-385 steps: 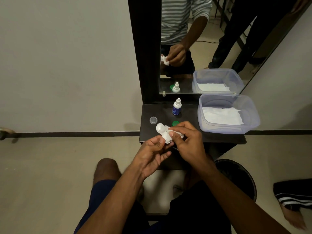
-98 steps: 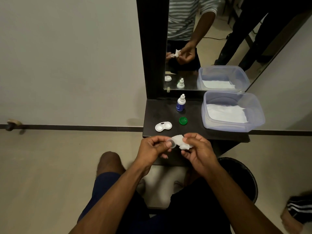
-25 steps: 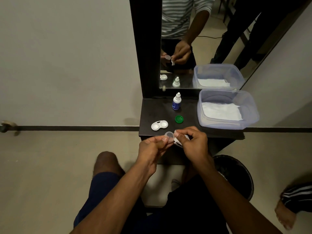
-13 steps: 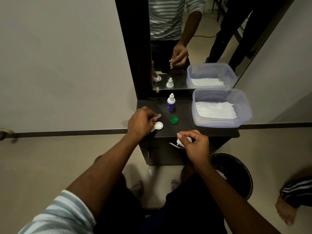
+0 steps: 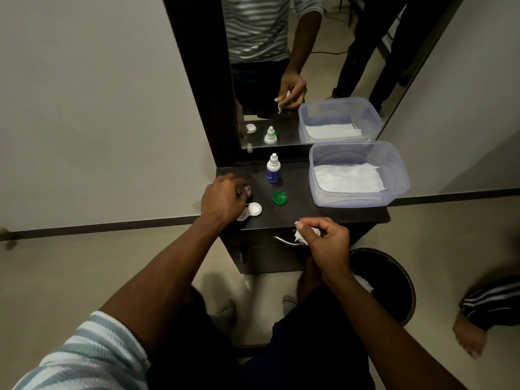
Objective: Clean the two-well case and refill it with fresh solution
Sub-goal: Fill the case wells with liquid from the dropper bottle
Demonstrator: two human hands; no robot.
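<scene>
Two open wells: the case (image 5: 251, 211) sits on the bench (image 5: 298, 212), partly under our left hand (image 5: 222, 199), which pinches a clear cap (image 5: 245, 190). Right hand (image 5: 323, 243) is closed on a tissue (image 5: 298, 235). Case prob. light, stiff, slick plastic; we'd grip its outer edges.

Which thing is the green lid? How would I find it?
Look at the dark shelf under the mirror. Between the little white-and-blue bottle and the shelf's front edge lies the green lid. It is the only green thing there, round, flat and lying alone.
</scene>
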